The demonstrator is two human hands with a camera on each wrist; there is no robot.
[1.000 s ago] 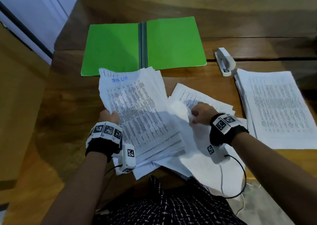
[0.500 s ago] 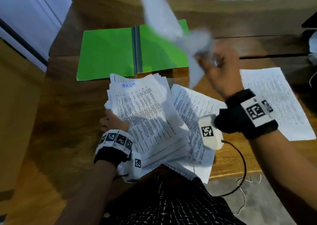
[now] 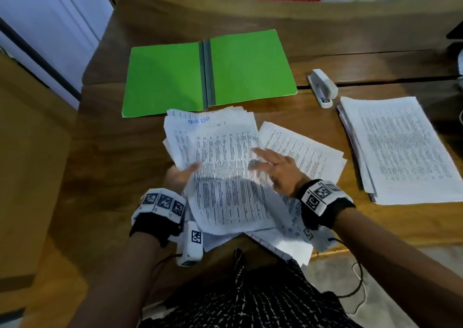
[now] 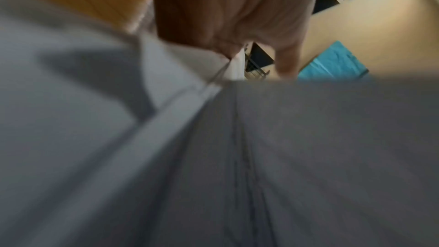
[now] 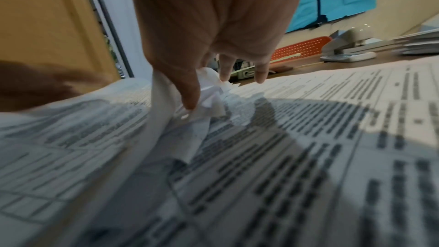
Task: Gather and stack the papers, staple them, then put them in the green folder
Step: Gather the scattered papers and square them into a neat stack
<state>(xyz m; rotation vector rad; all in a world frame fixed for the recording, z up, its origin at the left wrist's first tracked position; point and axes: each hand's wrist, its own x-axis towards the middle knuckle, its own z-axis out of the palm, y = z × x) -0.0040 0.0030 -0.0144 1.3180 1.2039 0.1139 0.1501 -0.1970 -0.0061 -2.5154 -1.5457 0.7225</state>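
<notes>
We see the right hand (image 3: 278, 170) with its fingers spread and nearly straight, lying flat on the loose pile of white printed paper sheets (image 3: 220, 177) near the front edge of the brown wooden table (image 3: 105, 157). The left hand (image 3: 179, 177) touches the left side of this pile; its thumb is straight, but whether the other fingers grip the sheets we cannot tell. The flat green cardboard folder (image 3: 248, 67) lies open behind the pile. The small white stapler (image 3: 322, 87) stands just beside the folder's right edge. A neater stack of printed pages (image 3: 400, 150) lies at the right edge.
</notes>
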